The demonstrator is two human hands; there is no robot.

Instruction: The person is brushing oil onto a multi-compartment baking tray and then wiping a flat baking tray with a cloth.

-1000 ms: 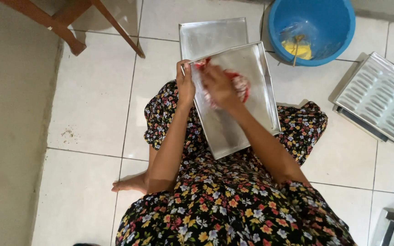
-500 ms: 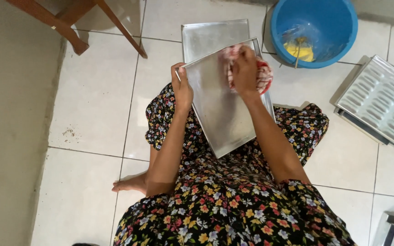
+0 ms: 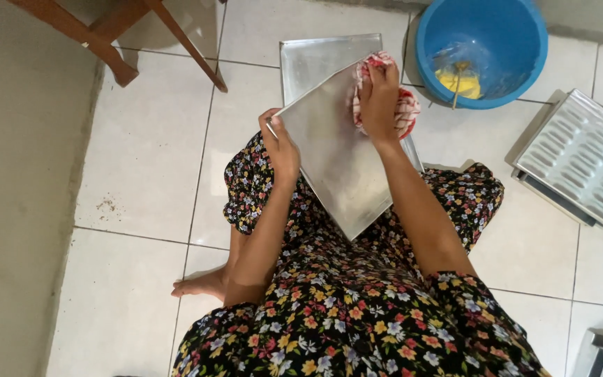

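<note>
A flat metal baking tray [image 3: 340, 164] rests tilted on my lap over a floral dress. My left hand [image 3: 281, 143] grips the tray's left corner. My right hand [image 3: 380, 98] is closed on a bunched red-and-white cloth [image 3: 405, 112] and presses it against the tray's upper right part. A second metal tray [image 3: 315, 59] lies flat on the tiled floor just beyond the held one, partly hidden by it.
A blue plastic basin [image 3: 486, 49] with yellow stuff and clear plastic inside stands at the upper right. A ridged metal tray [image 3: 584, 160] lies on the floor at the right. Wooden furniture legs [image 3: 116, 31] stand at the upper left. My bare foot [image 3: 200, 283] rests on the tiles.
My right hand with the cloth has slid from the tray's middle up to its far right part. The tray has turned slightly in my left hand.
</note>
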